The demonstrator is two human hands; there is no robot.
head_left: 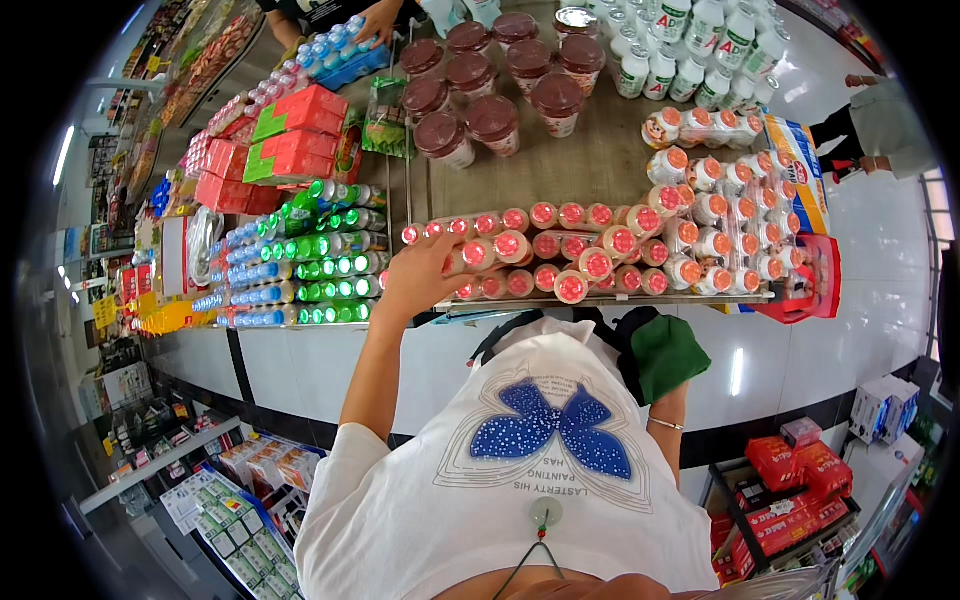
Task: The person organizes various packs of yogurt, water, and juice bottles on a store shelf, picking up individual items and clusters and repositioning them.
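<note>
My left hand (425, 270) reaches onto the table's near edge, its fingers bent round a small red-capped bottle (478, 254) at the left end of the rows. Several more bottles of this kind lie on their sides beside it, caps toward me, some stacked on top of others. At my right side hangs a dark green cloth (672, 358), with black fabric next to it. My right hand (668, 397) seems closed on this cloth, which covers its fingers; a bracelet shows on the wrist.
Right of the rows stand orange-capped bottles (712, 210) in packs, beside a red basket (822, 280). Brown-lidded cups (492, 118) and white bottles (690, 50) fill the far side. Green-capped bottles (345, 265) and red cartons (293, 150) lie left. Another person's hand (380, 20) touches blue packs.
</note>
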